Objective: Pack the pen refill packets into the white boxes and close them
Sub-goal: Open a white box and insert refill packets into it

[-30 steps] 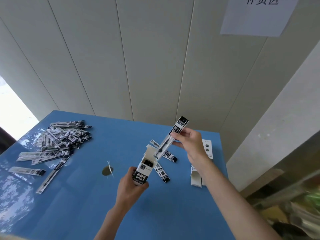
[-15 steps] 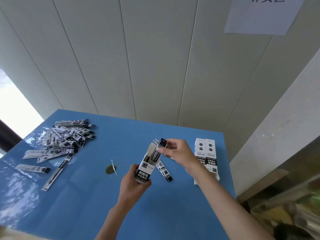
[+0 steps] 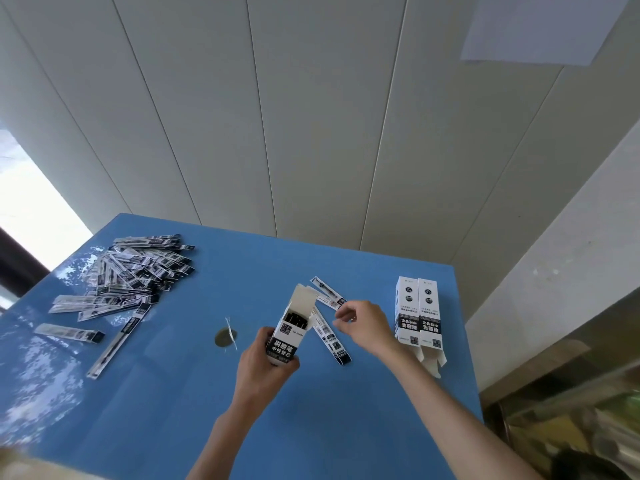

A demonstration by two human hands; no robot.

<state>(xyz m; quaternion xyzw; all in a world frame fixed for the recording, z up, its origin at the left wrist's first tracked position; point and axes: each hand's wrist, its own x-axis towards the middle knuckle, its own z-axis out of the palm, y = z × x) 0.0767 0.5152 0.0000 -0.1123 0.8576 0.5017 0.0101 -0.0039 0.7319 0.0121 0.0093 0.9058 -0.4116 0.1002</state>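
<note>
Now the refill packet has dropped into the open white box (image 3: 290, 332), gripped upright over the blue table (image 3: 346, 427) by the left hand (image 3: 265, 363); the right hand (image 3: 362, 325), loosely curled and empty, has let go, ready for another loose packet (image 3: 330, 336).

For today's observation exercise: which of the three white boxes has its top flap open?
The white box gripped in the left hand, with dark packet ends showing inside. The two boxes lying side by side at the right show none.

head-worn view, looking down, blue table (image 3: 173, 393) close
</note>
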